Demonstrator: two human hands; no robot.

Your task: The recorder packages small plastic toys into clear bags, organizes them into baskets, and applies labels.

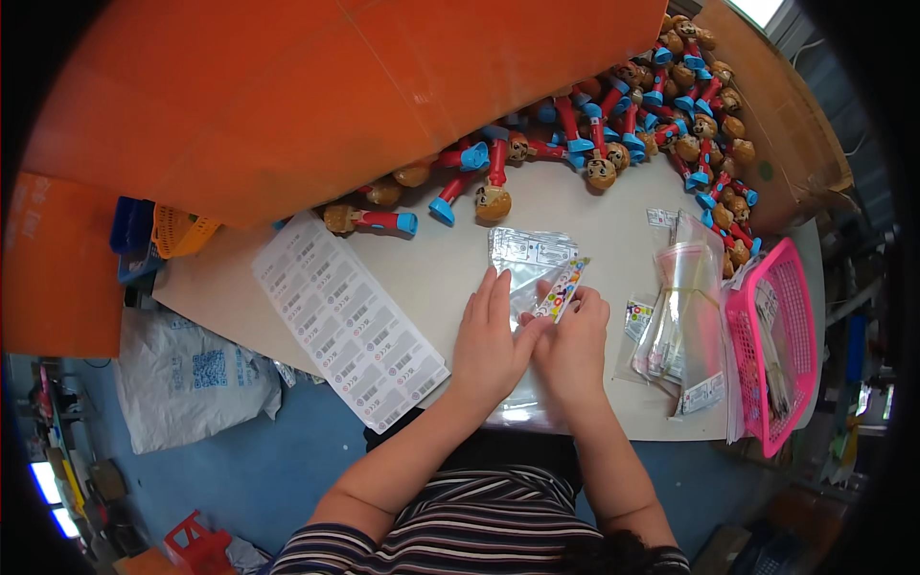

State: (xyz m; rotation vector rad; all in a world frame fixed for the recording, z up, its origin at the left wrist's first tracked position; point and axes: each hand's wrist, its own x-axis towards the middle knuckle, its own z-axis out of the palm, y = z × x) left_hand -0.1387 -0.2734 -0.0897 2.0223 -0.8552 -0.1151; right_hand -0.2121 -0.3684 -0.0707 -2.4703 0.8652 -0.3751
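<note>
A stack of clear plastic bags (pixel 522 273) with silver printed tops lies on the table in front of me. My left hand (pixel 491 335) rests on it with fingers stretched out together, its thumb touching my right hand. A narrow, colourful printed card (pixel 563 289) stands tilted above the bags. My right hand (pixel 572 340) pinches its lower end between thumb and curled fingers. Left of my left hand lies a white sheet of barcode labels (pixel 350 321). Bundled clear bags (pixel 685 307), bound with a band, lie to the right of my right hand.
Many toy figures (pixel 599 172) with red bodies and blue ends are heaped at the back. An orange panel (pixel 316 86) leans over the far left. A pink basket (pixel 800 331) stands at the right edge. A white plastic sack (pixel 192 379) hangs at the left edge.
</note>
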